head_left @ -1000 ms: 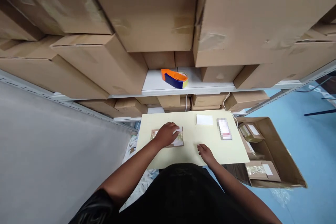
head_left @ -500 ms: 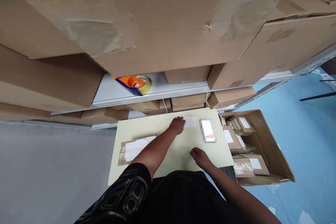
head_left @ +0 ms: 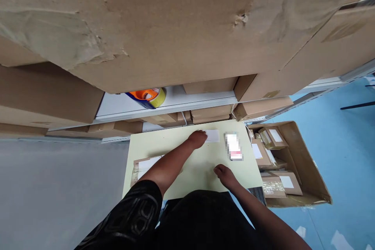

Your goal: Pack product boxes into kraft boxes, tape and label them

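My left hand [head_left: 197,139] is stretched across the pale table, its fingers closed at the left end of a white paper slip [head_left: 213,135] that lies flat. Closer to my body, my right hand [head_left: 224,174] hovers over the table with its fingers curled together. Whatever is inside them, if anything, is hidden. A phone [head_left: 233,146] with a blurred-out screen lies to the right of the slip. Under my left forearm, partly covered, is a flat taped cardboard parcel [head_left: 146,164] with white paper on top.
A large open carton [head_left: 315,179] holding several labelled boxes stands right of the table [head_left: 190,179]. Shelves with cardboard boxes [head_left: 175,27] rise in front, close to my head. An orange and blue tape dispenser [head_left: 146,97] sits on the shelf [head_left: 175,95].
My view has shifted slightly nearer the shelf boxes. My left forearm now covers more of the parcel. Both hands stay in nearly the same places.
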Demonstrator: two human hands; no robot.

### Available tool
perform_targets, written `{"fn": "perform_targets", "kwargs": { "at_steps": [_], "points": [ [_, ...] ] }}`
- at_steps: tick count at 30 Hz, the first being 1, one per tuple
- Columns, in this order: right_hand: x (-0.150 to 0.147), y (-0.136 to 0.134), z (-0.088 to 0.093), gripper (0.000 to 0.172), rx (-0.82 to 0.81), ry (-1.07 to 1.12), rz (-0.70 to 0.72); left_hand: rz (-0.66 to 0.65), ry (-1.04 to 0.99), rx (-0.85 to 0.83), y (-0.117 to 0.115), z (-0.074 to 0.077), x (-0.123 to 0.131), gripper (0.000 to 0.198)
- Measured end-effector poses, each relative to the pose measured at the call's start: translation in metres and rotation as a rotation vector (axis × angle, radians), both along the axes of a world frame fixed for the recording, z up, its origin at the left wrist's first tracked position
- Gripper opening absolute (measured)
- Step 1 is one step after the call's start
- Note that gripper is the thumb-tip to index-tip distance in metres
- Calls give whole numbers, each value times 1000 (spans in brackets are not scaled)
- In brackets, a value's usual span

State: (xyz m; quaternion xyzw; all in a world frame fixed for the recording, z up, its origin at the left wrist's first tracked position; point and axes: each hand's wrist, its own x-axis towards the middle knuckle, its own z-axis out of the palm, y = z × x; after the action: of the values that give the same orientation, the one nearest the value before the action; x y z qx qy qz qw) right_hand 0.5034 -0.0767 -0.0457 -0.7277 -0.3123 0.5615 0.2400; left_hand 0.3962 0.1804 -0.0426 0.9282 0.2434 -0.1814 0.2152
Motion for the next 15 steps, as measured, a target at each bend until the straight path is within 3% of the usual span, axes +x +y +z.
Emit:
{"fn": "perform_targets", "kwargs": {
  "at_steps": [10, 15],
  "points": [
    [0, 14, -6, 30, -7, 8, -16, 192, -120, -42, 5, 12, -10, 9],
    [5, 29, -2, 29, 86, -148, -37, 201, -246, 3, 4, 26, -10, 23]
  ]
}}
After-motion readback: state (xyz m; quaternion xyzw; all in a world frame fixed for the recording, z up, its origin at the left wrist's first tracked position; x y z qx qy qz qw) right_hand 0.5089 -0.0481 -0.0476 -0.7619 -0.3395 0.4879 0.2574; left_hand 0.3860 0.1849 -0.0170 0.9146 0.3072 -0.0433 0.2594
